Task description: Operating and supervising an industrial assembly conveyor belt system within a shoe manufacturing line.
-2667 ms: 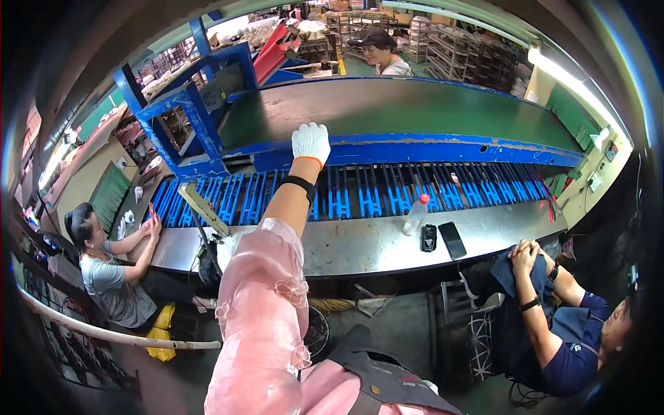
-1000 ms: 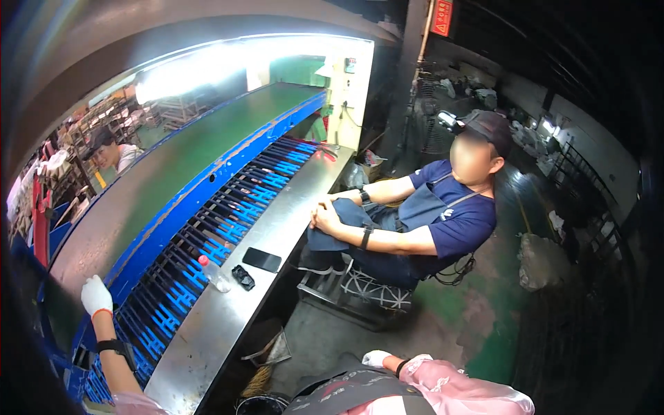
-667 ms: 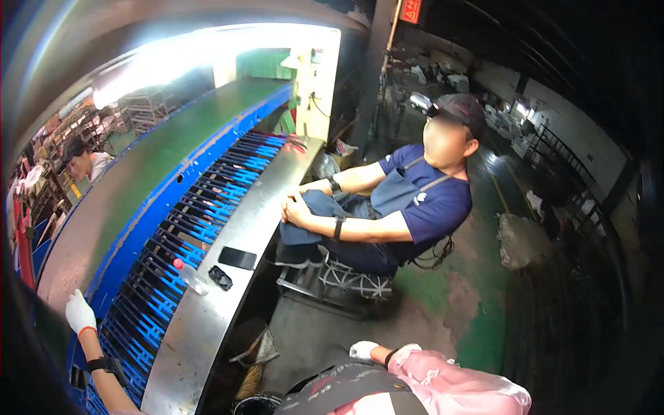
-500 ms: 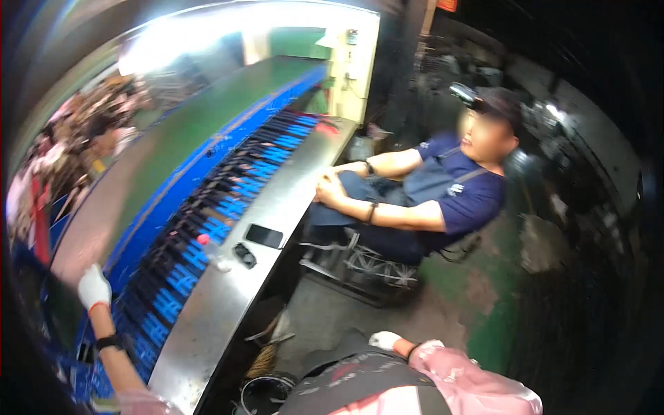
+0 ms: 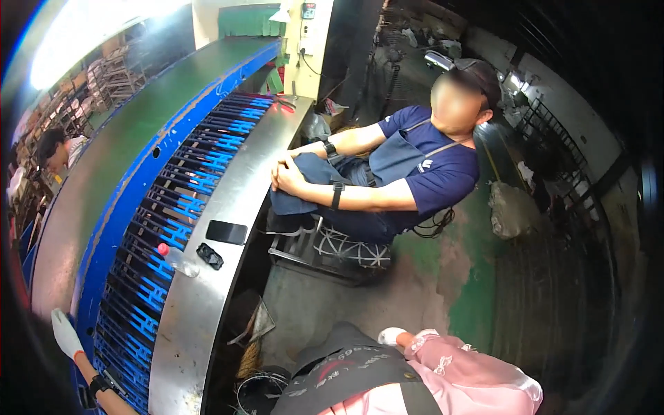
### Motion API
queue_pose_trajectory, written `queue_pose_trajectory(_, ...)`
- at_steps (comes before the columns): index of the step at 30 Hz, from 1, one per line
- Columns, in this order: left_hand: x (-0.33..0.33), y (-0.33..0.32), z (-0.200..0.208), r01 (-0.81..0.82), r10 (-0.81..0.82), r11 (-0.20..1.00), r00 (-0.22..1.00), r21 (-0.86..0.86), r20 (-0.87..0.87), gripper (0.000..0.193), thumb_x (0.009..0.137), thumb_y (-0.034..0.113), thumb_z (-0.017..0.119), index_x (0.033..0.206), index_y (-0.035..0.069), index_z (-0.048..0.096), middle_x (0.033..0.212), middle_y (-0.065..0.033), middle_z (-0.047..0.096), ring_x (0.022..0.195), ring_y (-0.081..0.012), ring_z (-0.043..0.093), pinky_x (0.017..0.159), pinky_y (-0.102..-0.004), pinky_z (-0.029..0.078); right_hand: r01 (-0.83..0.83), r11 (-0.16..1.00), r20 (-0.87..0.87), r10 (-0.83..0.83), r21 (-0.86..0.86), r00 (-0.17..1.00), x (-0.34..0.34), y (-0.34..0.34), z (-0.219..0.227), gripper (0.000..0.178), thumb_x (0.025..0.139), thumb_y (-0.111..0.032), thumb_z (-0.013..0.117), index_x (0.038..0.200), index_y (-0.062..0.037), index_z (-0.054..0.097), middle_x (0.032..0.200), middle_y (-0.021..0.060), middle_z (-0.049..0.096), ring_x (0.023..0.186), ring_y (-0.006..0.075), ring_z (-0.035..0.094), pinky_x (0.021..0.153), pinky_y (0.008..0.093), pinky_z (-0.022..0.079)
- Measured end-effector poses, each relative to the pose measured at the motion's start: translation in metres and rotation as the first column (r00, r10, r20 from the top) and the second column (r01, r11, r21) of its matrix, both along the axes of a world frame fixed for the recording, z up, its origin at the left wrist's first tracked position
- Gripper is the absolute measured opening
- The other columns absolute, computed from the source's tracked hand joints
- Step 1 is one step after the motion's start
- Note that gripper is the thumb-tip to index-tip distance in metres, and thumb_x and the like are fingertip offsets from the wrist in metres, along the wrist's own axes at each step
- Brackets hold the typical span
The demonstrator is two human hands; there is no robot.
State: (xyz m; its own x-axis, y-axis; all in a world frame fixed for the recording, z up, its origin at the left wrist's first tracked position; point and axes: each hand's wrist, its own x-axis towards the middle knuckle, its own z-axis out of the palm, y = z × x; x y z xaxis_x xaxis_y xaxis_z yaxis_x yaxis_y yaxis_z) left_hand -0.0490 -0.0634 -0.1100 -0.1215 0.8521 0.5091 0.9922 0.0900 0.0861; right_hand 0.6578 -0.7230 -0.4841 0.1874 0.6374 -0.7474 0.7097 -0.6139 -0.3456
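Reaching out at the near left, our left hand (image 5: 67, 333) in its white glove rests over the near end of the blue roller track (image 5: 173, 228), fingers stretched out flat and holding nothing. Our right hand (image 5: 391, 336), also gloved in white, sits low by our dark apron; we cannot tell whether its grip is closed. The track's long axis runs from near left to far right, beside the steel worktop (image 5: 228, 207). On that worktop lie a plastic bottle (image 5: 178, 260), a small black object (image 5: 209, 256) and a dark phone (image 5: 227, 232). A seated person (image 5: 387, 173) rests beyond.
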Motion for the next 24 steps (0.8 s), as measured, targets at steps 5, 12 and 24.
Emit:
queue_pose_trajectory(5, -0.001, -0.005, 0.009, 0.111, -0.092, 0.983, 0.987, -0.144, 0.134, 0.042, 0.099, 0.032, 0.039, 0.116, -0.002, 0.057, 0.117, -0.0226, 0.06, 0.108, -0.0363, 0.057, 0.092, -0.0399, 0.043, 0.019, 0.983, -0.087, -0.035, -0.182, 0.996, -0.017, 0.016, 0.044, 0.036, 0.079, -0.034, 0.06, 0.104, -0.0095, 0.07, 0.1, 0.0175, 0.069, 0.092, 0.0356, 0.066, 0.08, 0.0425, 0.05)
queue_pose_trajectory(12, 0.021, -0.019, 0.01, 0.036, -0.029, 0.997, 0.995, -0.069, 0.096, 0.042, 0.099, 0.032, 0.039, 0.118, 0.0, 0.057, 0.117, -0.021, 0.061, 0.107, -0.0356, 0.059, 0.09, -0.0399, 0.045, 0.022, 0.995, -0.076, -0.03, -0.1, 0.997, -0.014, 0.045, 0.072, 0.033, 0.082, -0.03, 0.057, 0.106, -0.0095, 0.069, 0.103, 0.0147, 0.069, 0.094, 0.0318, 0.066, 0.083, 0.0404, 0.049)
queue_pose_trajectory(24, 0.046, -0.031, 0.019, -0.038, 0.048, 0.994, 0.994, -0.102, 0.102, 0.044, 0.1, 0.032, 0.036, 0.126, 0.001, 0.054, 0.124, -0.019, 0.059, 0.114, -0.035, 0.056, 0.096, -0.039, 0.043, -0.137, 0.979, -0.339, 0.078, -0.151, 0.937, 0.016, 0.087, 0.221, 0.024, 0.084, -0.028, 0.061, 0.095, -0.0079, 0.068, 0.084, 0.0056, 0.069, 0.076, 0.0158, 0.063, 0.07, 0.0325, 0.049)
